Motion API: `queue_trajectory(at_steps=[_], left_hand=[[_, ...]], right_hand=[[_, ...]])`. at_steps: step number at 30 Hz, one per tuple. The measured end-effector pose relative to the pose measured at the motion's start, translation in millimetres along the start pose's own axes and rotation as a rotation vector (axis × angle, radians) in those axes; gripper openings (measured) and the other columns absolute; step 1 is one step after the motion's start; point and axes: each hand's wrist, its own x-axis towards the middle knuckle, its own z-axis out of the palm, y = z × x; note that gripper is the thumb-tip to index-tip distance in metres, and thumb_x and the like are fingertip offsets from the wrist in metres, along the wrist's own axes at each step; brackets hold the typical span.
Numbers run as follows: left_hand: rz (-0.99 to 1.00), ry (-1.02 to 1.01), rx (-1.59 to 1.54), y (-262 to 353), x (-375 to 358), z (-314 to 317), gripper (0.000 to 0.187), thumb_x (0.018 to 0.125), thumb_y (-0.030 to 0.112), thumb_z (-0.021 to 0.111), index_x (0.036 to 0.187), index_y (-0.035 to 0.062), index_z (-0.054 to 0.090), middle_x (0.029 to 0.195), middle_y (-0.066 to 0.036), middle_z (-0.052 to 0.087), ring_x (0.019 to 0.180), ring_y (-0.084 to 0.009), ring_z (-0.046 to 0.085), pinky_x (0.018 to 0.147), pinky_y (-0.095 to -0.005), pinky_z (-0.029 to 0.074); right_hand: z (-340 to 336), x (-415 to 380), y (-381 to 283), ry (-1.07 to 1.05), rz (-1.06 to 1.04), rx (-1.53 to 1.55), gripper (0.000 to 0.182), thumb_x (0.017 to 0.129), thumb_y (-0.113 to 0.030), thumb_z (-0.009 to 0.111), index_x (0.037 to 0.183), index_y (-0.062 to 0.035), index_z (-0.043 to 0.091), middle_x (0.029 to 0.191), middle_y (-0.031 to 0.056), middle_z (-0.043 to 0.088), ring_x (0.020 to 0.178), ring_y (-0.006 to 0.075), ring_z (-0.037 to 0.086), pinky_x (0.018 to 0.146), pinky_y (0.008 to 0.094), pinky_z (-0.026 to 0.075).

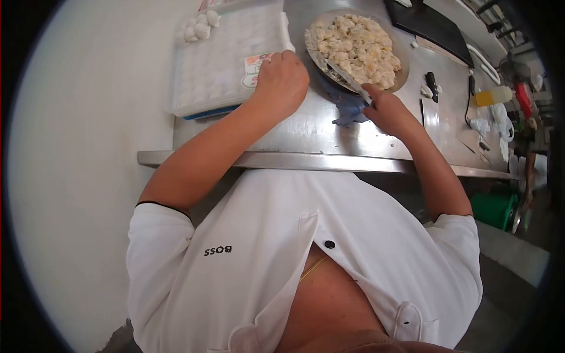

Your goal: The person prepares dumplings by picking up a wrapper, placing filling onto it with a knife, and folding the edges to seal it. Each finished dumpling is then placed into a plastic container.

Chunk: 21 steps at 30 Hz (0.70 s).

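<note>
My left hand (283, 79) is over the right edge of a translucent white tray (206, 76) with rows of rounded hollows. Its fingers are curled together, and what they hold, if anything, is hidden. A printed card (253, 75) shows beside these fingers. Several small white dumplings (200, 26) sit in the tray's far left corner. My right hand (388, 109) grips a flat, narrow spatula (352, 79), its blade reaching to the left edge of the filling. That pale, chunky filling (359, 47) is heaped in a round metal bowl (404, 67).
A blue cloth (350, 110) lies crumpled by the bowl on the steel table (282, 138). A black board (432, 29) is at the far right. Nearer are a black-handled knife (432, 97) and a yellow bottle (493, 96). A white wall (88, 117) stands on the left.
</note>
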Motion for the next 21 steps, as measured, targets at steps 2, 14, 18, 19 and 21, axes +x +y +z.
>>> queue_trajectory(at_steps=[2, 14, 18, 19, 21], left_hand=[[-0.007, 0.065, -0.004, 0, 2, 5, 0.021, 0.084, 0.013, 0.06, 0.098, -0.0018, 0.067, 0.091, -0.018, 0.06, 0.087, -0.0323, 0.061, 0.072, -0.0447, 0.05], [-0.814, 0.505, -1.88, -84, -2, -43, 0.035, 0.1, 0.015, 0.047, 0.129, -0.0045, 0.05, 0.125, -0.013, 0.059, 0.113, -0.0262, 0.059, 0.101, -0.0402, 0.046], [-0.723, 0.351, -2.187, -76, -14, -62, 0.041, 0.099, 0.011, 0.048, 0.135, -0.0063, 0.041, 0.128, -0.016, 0.056, 0.118, -0.0295, 0.056, 0.107, -0.0423, 0.043], [-0.744, 0.218, -2.247, -72, -17, -63, 0.04, 0.098, 0.011, 0.049, 0.134, -0.0064, 0.043, 0.128, -0.016, 0.057, 0.119, -0.0297, 0.056, 0.107, -0.0429, 0.043], [-0.764, 0.079, -2.303, -61, -20, -68, 0.04, 0.097, 0.01, 0.051, 0.133, -0.0065, 0.044, 0.128, -0.016, 0.057, 0.119, -0.0299, 0.056, 0.106, -0.0434, 0.043]], right_hand=[[-1, 3, -7, 0.003, 0.018, -0.031, 0.046, 0.085, -0.009, 0.056, 0.131, -0.0015, 0.05, 0.1, 0.0274, 0.066, 0.095, 0.0386, 0.066, 0.084, 0.0454, 0.051], [-47, -1, -15, 0.11, -0.114, -0.231, 0.034, 0.092, -0.011, 0.047, 0.12, -0.0004, 0.062, 0.093, 0.0274, 0.066, 0.087, 0.0418, 0.065, 0.082, 0.0472, 0.051], [-36, 27, -1, 0.136, -0.067, -0.278, 0.032, 0.093, -0.011, 0.047, 0.118, -0.0003, 0.064, 0.094, 0.0278, 0.066, 0.09, 0.042, 0.065, 0.083, 0.0474, 0.05], [-31, 30, 3, 0.092, -0.084, -0.275, 0.032, 0.093, -0.011, 0.048, 0.118, -0.0004, 0.064, 0.095, 0.0277, 0.066, 0.09, 0.0418, 0.065, 0.084, 0.0472, 0.05], [-24, 27, 1, 0.07, -0.081, -0.253, 0.032, 0.093, -0.011, 0.048, 0.118, -0.0008, 0.064, 0.096, 0.0272, 0.066, 0.091, 0.0416, 0.065, 0.084, 0.0468, 0.05]])
